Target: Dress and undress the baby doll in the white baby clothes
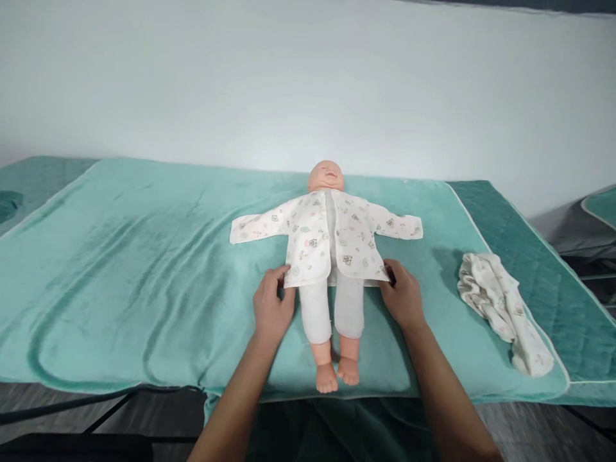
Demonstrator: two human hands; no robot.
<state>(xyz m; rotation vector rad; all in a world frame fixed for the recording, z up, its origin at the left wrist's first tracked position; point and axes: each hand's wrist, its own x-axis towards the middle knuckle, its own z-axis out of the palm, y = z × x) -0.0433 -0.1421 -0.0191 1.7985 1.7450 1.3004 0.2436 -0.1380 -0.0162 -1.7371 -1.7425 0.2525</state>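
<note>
A baby doll (326,176) lies on its back with its head toward the wall and its bare feet toward me. It wears a white printed baby jacket (308,240), sleeves spread out to both sides, the front edges side by side with a narrow gap between them. White cloth covers the doll's legs down to the shins. My left hand (273,305) pinches the jacket's lower left corner between thumb and fingers. At the opposite lower corner, my right hand (403,294) is closed on the hem, its fingertips partly hidden.
A crumpled white printed garment (500,305) lies to the right. Under everything is a wrinkled teal blanket (120,269) over a darker green quilted cover (529,256). A pale wall (308,83) stands behind the bed. Black metal bars (110,410) show at the lower left.
</note>
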